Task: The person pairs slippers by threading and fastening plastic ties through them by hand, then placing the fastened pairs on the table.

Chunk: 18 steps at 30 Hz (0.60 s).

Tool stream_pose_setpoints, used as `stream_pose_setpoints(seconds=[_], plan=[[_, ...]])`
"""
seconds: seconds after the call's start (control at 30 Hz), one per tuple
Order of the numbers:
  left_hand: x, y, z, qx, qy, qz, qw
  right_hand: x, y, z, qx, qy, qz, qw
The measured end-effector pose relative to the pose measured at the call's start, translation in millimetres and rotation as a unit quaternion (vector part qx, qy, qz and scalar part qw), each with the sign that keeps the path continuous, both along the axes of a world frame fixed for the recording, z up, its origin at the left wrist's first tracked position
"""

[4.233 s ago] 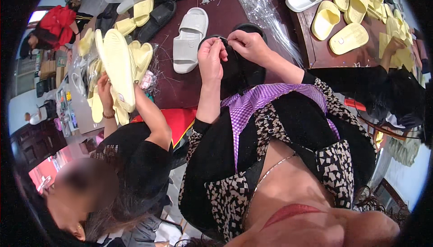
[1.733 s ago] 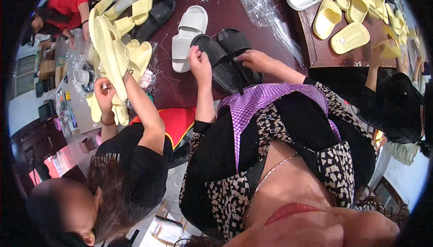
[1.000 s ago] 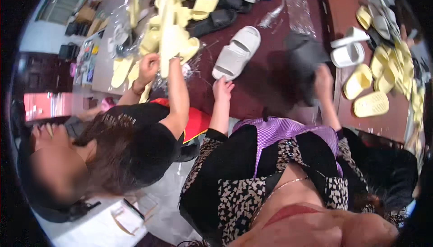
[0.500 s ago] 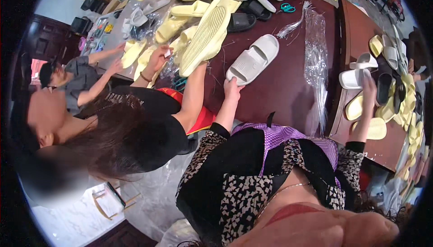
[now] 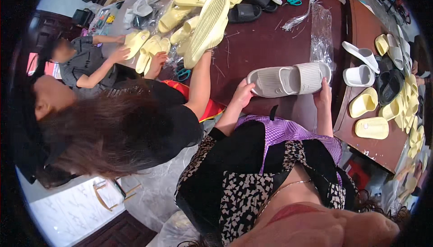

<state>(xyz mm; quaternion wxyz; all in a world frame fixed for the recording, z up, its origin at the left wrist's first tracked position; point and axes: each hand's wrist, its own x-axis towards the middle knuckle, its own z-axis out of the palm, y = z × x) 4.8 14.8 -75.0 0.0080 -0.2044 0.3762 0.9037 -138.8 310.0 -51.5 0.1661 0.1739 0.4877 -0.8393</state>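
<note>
Dark reddish-brown wooden table (image 5: 266,48) fills the upper centre of the frame, crowded with foam slippers.

At centre right, a pair of light grey ribbed foam slide slippers (image 5: 288,79) lies on this table, the two slippers side by side and touching, long axis running left to right. The left hand (image 5: 243,94) grips the left end of the pair, fingers curled over its edge. The right hand (image 5: 322,97) holds the right end, fingers laid against the slipper's side. Both forearms enter from below, out of a purple collar and black patterned sleeves.

A clear plastic bag (image 5: 321,23) lies flat on the table just above the pair. Teal scissors (image 5: 293,1) lie near the upper edge.

At the right, a second brown table (image 5: 365,134) carries white slide slippers (image 5: 358,64), black slippers (image 5: 389,82) and pale yellow slippers (image 5: 370,127).

At upper left, a neighbouring person's arm (image 5: 198,84) raises a stack of pale yellow foam slippers (image 5: 207,28). Further left, another person in a grey shirt (image 5: 85,59) handles yellow slippers.
</note>
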Motion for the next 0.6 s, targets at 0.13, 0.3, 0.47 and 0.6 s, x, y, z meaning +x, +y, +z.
stream_pose_setpoints(seconds=[0.13, 0.3, 0.47, 0.6], plan=[[-11, 9, -8, -0.004, 0.015, 0.037, 0.999, 7, 10, 1, 0.070, 0.007, -0.059, 0.996], [-3, -41, -21, -0.073, -0.018, 0.158, 0.984, -6, 60, 40, 0.069, 0.055, -0.217, 0.972], [-26, -53, 12, -0.178, -0.039, 0.125, 0.975, -9, 105, 101, 0.249, 0.120, -0.180, 0.944], [-55, -51, 13, -0.167, -0.050, 0.101, 0.980, -29, 85, 92, 0.426, 0.181, 0.000, 0.887]])
